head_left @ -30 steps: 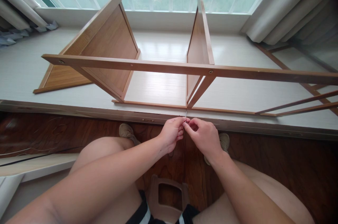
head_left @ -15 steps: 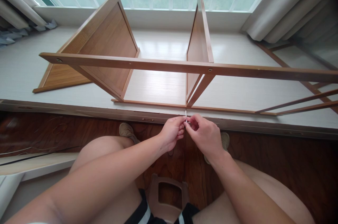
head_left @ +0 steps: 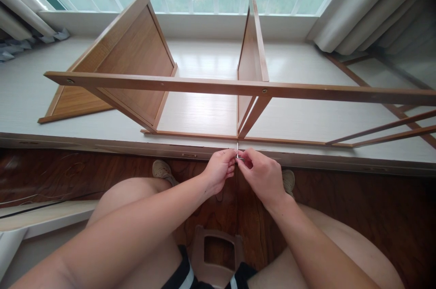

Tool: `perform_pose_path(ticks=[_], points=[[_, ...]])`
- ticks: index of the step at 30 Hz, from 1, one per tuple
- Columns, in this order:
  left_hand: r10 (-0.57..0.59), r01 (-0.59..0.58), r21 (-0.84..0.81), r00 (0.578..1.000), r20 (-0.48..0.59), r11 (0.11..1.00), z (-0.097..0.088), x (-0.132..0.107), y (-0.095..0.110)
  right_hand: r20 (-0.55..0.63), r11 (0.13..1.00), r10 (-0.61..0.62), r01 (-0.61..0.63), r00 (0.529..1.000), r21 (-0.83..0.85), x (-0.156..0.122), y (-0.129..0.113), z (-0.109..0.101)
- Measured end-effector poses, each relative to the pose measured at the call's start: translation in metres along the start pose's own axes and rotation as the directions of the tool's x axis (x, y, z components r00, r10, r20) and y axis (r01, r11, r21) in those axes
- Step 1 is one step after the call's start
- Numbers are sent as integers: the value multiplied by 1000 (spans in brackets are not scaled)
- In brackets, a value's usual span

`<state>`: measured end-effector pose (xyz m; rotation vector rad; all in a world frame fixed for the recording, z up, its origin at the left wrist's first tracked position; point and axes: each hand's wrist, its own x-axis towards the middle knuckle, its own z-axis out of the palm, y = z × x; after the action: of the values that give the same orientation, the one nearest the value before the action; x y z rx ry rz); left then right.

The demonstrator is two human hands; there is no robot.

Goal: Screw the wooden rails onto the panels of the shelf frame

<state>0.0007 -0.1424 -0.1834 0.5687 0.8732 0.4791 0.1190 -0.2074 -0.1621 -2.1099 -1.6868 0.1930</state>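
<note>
A thin metal hex key [head_left: 237, 147] points away from me, its tip at the lower rail of a brown wooden shelf frame [head_left: 190, 81], below the middle panel [head_left: 251, 48]. My left hand [head_left: 220, 168] pinches its long shaft. The fingertips of my right hand [head_left: 260, 172] close on the short bent end. Whether the tip sits in a screw is too small to tell. The frame lies on its side, with a left panel [head_left: 136, 46] upright between its rails. Screw heads show along the upper rail.
The frame rests on a pale window ledge [head_left: 204, 112] with drawers below. Curtains [head_left: 357, 7] hang at both sides of the barred window. Between my legs stands a plastic stool [head_left: 218, 271] on the dark wooden floor. At lower left is a white piece of furniture [head_left: 51, 230].
The whole view has shifted slightly, so the frame sits a little further left. Both hands keep their grip on the hex key, with its bent end turned slightly.
</note>
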Motion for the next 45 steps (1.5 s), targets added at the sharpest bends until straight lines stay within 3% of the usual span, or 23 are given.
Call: perform_pose_path(ticks=[9, 13, 16, 19, 31, 45], points=[[7, -7, 13, 1000, -25, 1000, -2, 0, -1, 33, 997, 78, -78, 996, -9, 0, 0, 7], [0, 0, 3, 1000, -29, 1000, 0, -1, 1, 128, 968, 153, -174, 980, 179, 1, 0, 11], [-3, 3, 5, 1000, -30, 1000, 0, -1, 2, 232, 890, 162, -244, 959, 384, 1, -1, 13], [-7, 7, 12, 1000, -31, 1000, 0, -1, 2, 255, 849, 172, -275, 951, 452, 0, -1, 14], [9, -9, 72, 1000, -1, 997, 0, -2, 3, 115, 959, 190, -210, 975, 191, -1, -2, 4], [-22, 20, 78, 999, 28, 997, -2, 1, 3, 6, 992, 125, -125, 992, 2, -2, -1, 5]])
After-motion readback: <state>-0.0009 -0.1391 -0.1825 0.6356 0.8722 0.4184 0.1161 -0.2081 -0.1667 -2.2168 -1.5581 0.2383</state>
